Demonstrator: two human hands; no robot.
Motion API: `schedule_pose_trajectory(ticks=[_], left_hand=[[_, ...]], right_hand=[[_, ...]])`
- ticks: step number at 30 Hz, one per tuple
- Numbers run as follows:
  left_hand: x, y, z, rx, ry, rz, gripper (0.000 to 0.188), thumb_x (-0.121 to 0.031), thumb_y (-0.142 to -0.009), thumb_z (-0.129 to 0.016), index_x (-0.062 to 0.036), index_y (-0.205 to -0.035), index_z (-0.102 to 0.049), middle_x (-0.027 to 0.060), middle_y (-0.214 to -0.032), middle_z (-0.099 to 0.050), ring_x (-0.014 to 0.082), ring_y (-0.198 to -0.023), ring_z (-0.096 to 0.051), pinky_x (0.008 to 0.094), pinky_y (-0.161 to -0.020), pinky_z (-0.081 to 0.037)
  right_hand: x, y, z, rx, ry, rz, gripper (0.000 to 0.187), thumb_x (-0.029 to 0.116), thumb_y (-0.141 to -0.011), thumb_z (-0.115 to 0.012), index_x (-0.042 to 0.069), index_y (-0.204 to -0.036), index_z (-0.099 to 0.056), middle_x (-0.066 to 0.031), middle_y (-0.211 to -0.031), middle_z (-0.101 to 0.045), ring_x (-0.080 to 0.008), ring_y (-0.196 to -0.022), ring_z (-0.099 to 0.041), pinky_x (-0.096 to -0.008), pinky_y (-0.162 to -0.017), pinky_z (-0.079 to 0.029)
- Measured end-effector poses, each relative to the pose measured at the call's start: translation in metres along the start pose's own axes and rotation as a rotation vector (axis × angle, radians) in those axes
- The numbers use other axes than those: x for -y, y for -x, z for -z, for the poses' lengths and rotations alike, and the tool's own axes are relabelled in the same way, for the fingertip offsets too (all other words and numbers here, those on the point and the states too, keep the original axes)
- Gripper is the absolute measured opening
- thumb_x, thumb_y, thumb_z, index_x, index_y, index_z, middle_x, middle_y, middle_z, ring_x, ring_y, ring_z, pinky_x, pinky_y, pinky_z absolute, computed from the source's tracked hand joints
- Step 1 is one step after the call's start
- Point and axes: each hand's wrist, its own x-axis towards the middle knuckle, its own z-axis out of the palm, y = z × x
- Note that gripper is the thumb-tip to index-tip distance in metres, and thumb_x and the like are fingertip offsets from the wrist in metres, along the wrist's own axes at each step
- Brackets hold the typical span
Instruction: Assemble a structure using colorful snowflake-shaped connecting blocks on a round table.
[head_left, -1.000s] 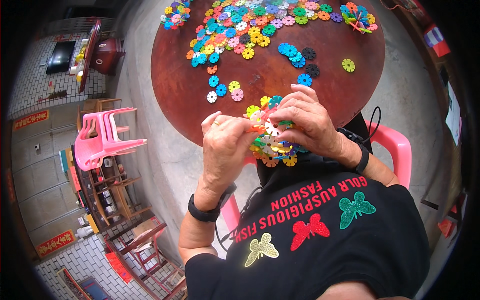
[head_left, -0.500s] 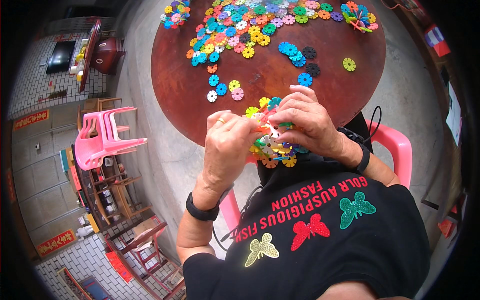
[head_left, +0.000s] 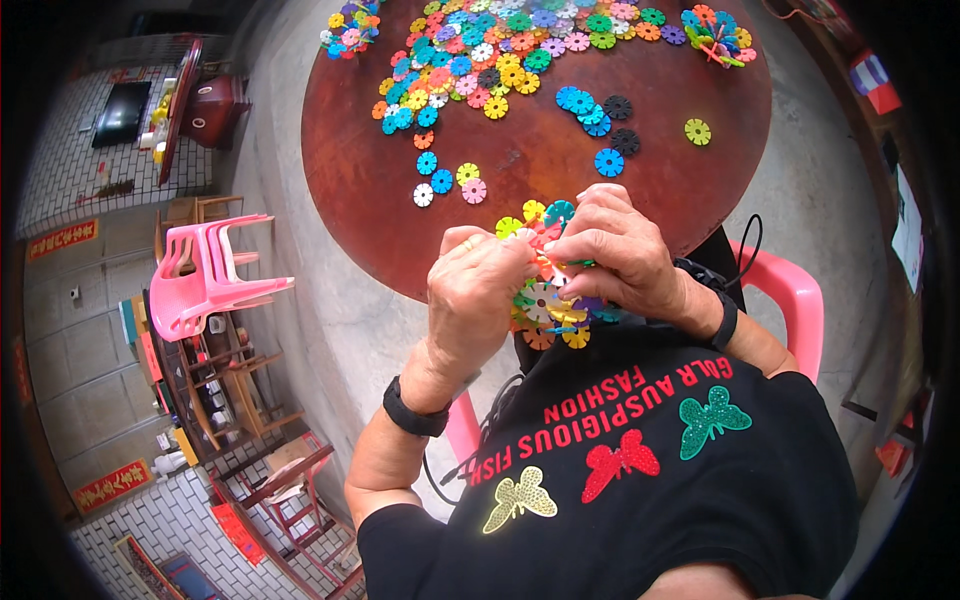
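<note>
Both my hands hold one cluster of interlocked plastic snowflake discs (head_left: 545, 305) in many colours, just in front of the near edge of the round brown table (head_left: 660, 190). My left hand (head_left: 478, 300) grips its left side; a ring shows on one finger and a black band on the wrist. From the right, my right hand (head_left: 622, 255) pinches the top of the cluster, also with a black wristband. Many loose discs (head_left: 500, 60) lie scattered over the far half of the table, with a few nearer ones (head_left: 445, 180) to the left.
A small built disc figure (head_left: 718, 30) lies at the table's far right, another (head_left: 348, 25) at its far left. I sit on a pink plastic chair (head_left: 790, 300). Stacked pink chairs (head_left: 205, 275) stand on the concrete floor to the left, wooden furniture (head_left: 235, 400) beyond.
My left hand has shifted slightly right and closer onto the cluster; the right hand's fingers have moved down over its top. The cluster stays at the table's near edge.
</note>
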Motion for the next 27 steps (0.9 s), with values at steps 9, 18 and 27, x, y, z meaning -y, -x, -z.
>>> schedule_pose_trajectory(ticks=[9,18,27], left_hand=[[-0.007,0.004,-0.015,-0.147,0.105,0.118,0.006,-0.004,-0.082,-0.069,-0.0044,-0.085,-0.064,0.0086,-0.071,-0.061,0.0261,-0.067,-0.061,0.0362,-0.076,-0.045],[0.011,0.002,-0.003,-0.326,0.107,0.292,0.018,-0.011,-0.084,-0.072,-0.0076,-0.102,-0.068,0.0060,-0.090,-0.070,0.0215,-0.088,-0.063,0.0343,-0.084,-0.046],[0.040,0.022,0.002,-0.346,0.412,0.467,0.015,-0.004,-0.090,-0.067,-0.0019,-0.104,-0.065,0.0063,-0.092,-0.067,0.0137,-0.084,-0.064,0.0264,-0.076,-0.051]], right_hand=[[0.001,-0.001,0.001,-0.005,-0.031,-0.031,0.031,0.029,-0.078,-0.076,0.008,-0.098,-0.066,-0.0056,-0.089,-0.064,-0.0246,-0.084,-0.060,-0.0387,-0.084,-0.042],[-0.006,-0.009,0.019,0.058,0.086,-0.111,0.040,0.023,-0.077,-0.078,0.012,-0.113,-0.067,-0.0041,-0.093,-0.065,-0.0230,-0.091,-0.061,-0.0430,-0.100,-0.036],[-0.008,-0.015,0.024,0.108,0.162,-0.175,0.050,0.022,-0.067,-0.083,0.012,-0.113,-0.066,-0.0014,-0.100,-0.068,-0.0204,-0.096,-0.062,-0.0410,-0.103,-0.035]])
